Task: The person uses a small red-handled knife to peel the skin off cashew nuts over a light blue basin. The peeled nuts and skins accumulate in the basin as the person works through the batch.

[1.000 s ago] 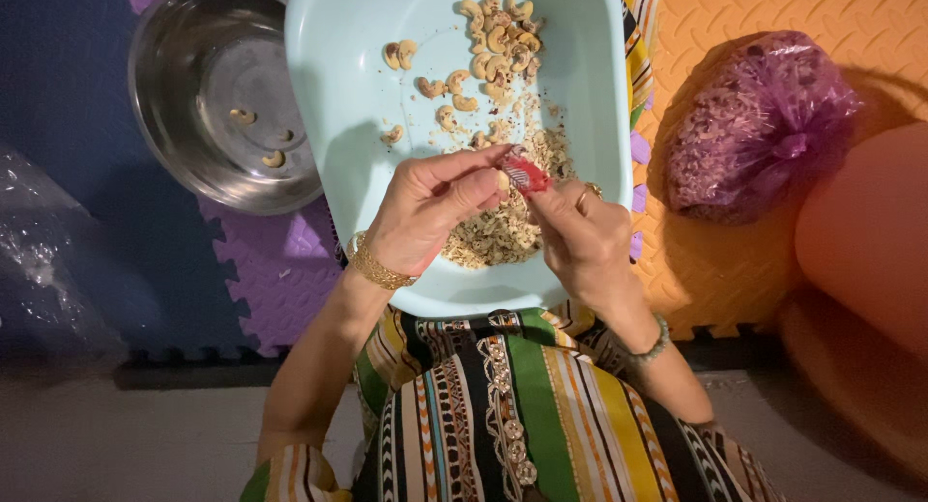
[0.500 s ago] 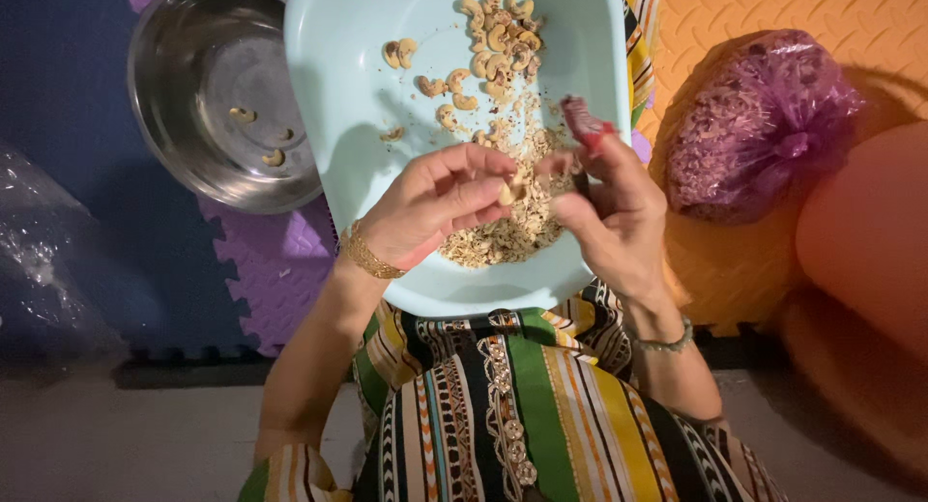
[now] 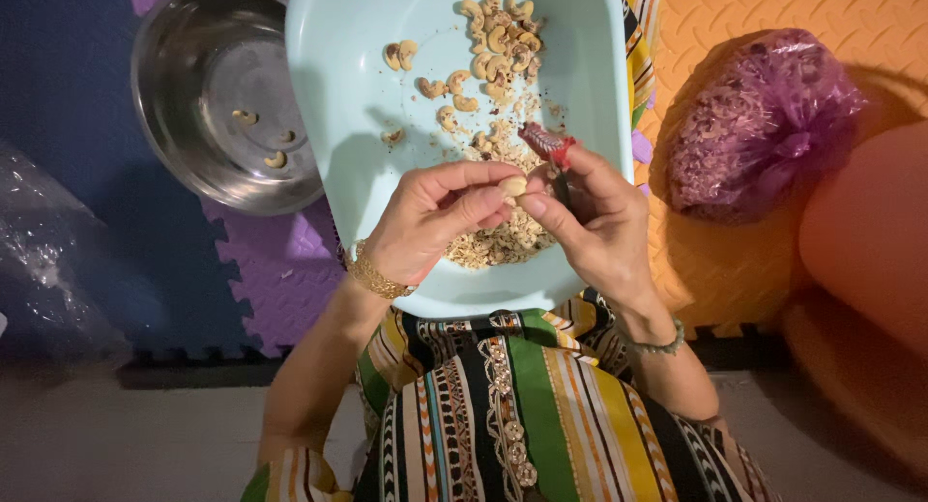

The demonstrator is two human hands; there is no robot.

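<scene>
A pale blue plastic basin (image 3: 348,96) rests on my lap, holding several cashew nuts (image 3: 493,38) at its far side and a heap of peeled skins (image 3: 498,241) near me. My left hand (image 3: 435,217) pinches one cashew nut (image 3: 513,186) between thumb and fingers over the heap. My right hand (image 3: 590,217) touches the same nut with its thumb and grips a small red-handled knife (image 3: 546,142), whose handle sticks up above the fingers.
A steel bowl (image 3: 184,96) with a few peeled cashews stands to the left on purple and blue foam mats. A purple plastic bag (image 3: 759,115) full of nuts lies on the orange mat at right. Clear plastic wrap (image 3: 39,241) lies at far left.
My right hand turned so the red knife handle swung up from beside the left fingers to above the right hand. Both hands stayed over the skin heap, working the nut.
</scene>
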